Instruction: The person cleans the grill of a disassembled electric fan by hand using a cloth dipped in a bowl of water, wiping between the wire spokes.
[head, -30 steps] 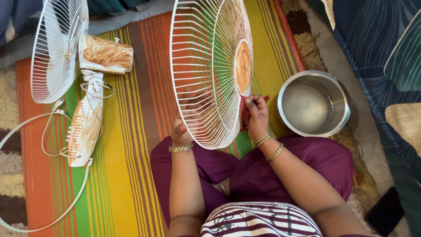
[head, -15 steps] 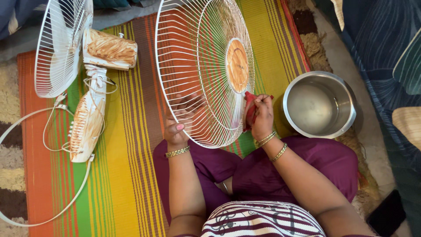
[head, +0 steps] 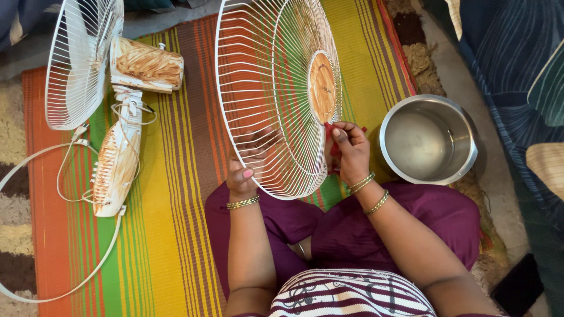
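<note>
While your left hand [head: 244,176] grips the rim of the white wire fan guard [head: 264,88], holding it upright, your right hand [head: 348,149] pinches a red cloth [head: 333,147] against its wires. Just beside your right hand sits a steel pot [head: 429,141].

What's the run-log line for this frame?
left hand: grips fan grille rim, upright | right hand: presses red cloth on grille | steel pot: right, apart

- Striped mat [head: 176,235] in orange, green and yellow, spread over the floor.
- On it: 1 fan body [head: 120,158] with rear grille [head: 76,64], white cord [head: 35,170].
- Steel pot [head: 429,141] at right edge.
</note>
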